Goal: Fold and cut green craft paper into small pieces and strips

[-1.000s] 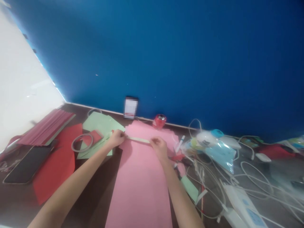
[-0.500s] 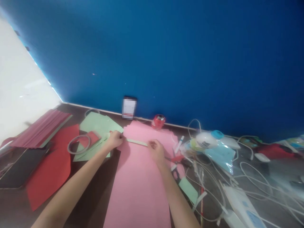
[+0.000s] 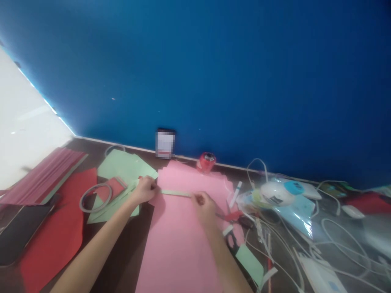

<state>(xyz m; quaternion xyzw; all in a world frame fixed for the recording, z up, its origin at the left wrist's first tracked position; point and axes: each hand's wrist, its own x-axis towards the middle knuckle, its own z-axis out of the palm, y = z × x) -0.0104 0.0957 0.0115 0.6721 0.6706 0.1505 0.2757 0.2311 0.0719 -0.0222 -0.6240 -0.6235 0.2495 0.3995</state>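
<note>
A narrow pale green paper strip (image 3: 176,193) is stretched crosswise over the far part of the pink paper sheets (image 3: 180,240). My left hand (image 3: 146,189) pinches its left end, near the left edge of the pink sheets. At the other end, the fingers of my right hand (image 3: 204,205) are closed on the strip. Whether the strip touches the sheet below cannot be made out. To the right of my right hand lie red-handled scissors (image 3: 233,215), partly hidden and blurred.
Green paper (image 3: 119,165), a tape ring (image 3: 97,198), red sheets (image 3: 58,232), a dark phone (image 3: 23,232) and a pink paper stack (image 3: 42,175) lie left. A red container (image 3: 206,162) stands by the blue wall (image 3: 214,81). Tangled white cables (image 3: 345,248) and plastic packs (image 3: 277,193) fill the right.
The view has shifted, so the table sits a little lower in the picture. Both hands still grip the strip, which looks slightly more level.
</note>
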